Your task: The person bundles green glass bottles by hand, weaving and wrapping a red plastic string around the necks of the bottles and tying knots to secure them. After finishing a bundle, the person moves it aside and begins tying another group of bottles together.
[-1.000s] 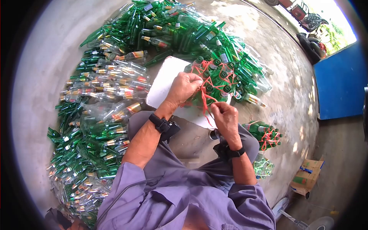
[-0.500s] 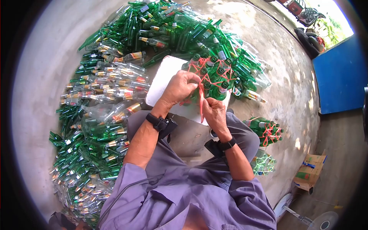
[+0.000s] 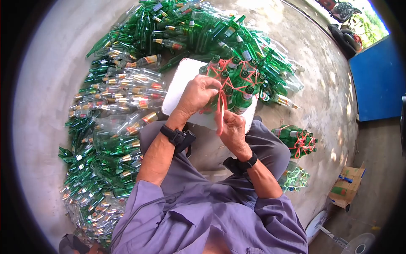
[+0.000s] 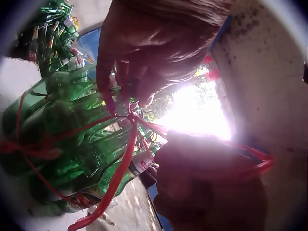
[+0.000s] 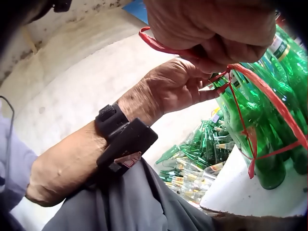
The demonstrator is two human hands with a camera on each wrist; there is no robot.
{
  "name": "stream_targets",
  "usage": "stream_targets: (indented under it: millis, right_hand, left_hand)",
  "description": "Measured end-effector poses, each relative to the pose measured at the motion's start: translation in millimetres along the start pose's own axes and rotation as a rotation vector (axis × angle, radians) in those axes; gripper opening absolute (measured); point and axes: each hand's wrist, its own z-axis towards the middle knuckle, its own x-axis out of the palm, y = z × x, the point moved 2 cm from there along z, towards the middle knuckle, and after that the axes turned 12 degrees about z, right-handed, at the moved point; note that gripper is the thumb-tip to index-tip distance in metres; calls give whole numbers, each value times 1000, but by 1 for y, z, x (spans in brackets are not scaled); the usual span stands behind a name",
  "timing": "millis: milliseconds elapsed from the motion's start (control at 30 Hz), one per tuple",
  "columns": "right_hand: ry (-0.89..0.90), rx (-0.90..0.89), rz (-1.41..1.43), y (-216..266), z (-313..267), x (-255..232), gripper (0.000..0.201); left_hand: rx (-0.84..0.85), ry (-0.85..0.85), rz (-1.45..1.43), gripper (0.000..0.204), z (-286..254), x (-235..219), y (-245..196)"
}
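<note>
A bundle of upright green glass bottles (image 3: 242, 100) stands on a white board (image 3: 175, 91), its necks laced with red plastic twine (image 3: 222, 101). At the bundle's near left edge, my left hand (image 3: 198, 96) pinches the twine by a knot, as the left wrist view shows. Just below and to the right, my right hand (image 3: 232, 129) grips a length of that twine, and a loop of it sticks out past the fist. Another loose tail (image 4: 113, 187) hangs down from the knot beside the bottles. In the right wrist view, my right hand (image 5: 211, 31) partly covers the left fingertips.
Heaped green and clear bottles (image 3: 127, 97) curve around the left and far sides. To the right stand a red-tied bundle (image 3: 296, 139) and a pale green-tied one (image 3: 294, 180). Farther right are a cardboard box (image 3: 347, 186), a fan (image 3: 359, 244) and a blue panel (image 3: 378, 80).
My right hand has moved left, closer to the left hand, bringing its twine strand along. The left hand stays at the knot, still pinching.
</note>
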Motion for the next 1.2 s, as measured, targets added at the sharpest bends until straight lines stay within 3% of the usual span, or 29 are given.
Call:
stream_targets:
  millis: [67,433,733,800,933,1000,1033,1067,1133,1200]
  right_hand:
    - [16,-94,-14,7,-5,4,31]
    - [18,-155,-6,-2,-14,14,29]
    - [79,54,183,-8,-24,14,31]
    - [315,167,35,-21,-28,8,36]
    - [481,333,-149,-39,-42,-8,49]
    - [286,468,29,-45,-44,-16,51]
    - [217,625,211,-34,-44,-23,49]
    - [219,628,204,-36,-47,-24,49]
    - [3,542,169,-49,-54,-29,46]
    - [-19,515,61,-72,-55,-32,37]
  left_hand:
    - [-5,0,4,25,0,1,1]
    - [-6,13,-54,23,1,2,3]
    - [9,-7,-7,23,0,3,2]
    - [-17,-6,-22,24,0,2,2]
    - [15,-13,-16,24,0,3,3]
    - [-29,-8,-57,25,-1,5,5]
    - [-44,-4,-63,26,-1,6,5]
    - [-48,-7,-70,26,0,6,6]
    - [-29,-8,-39,25,0,5,4]
    - [-47,-7,-51,25,-1,4,2]
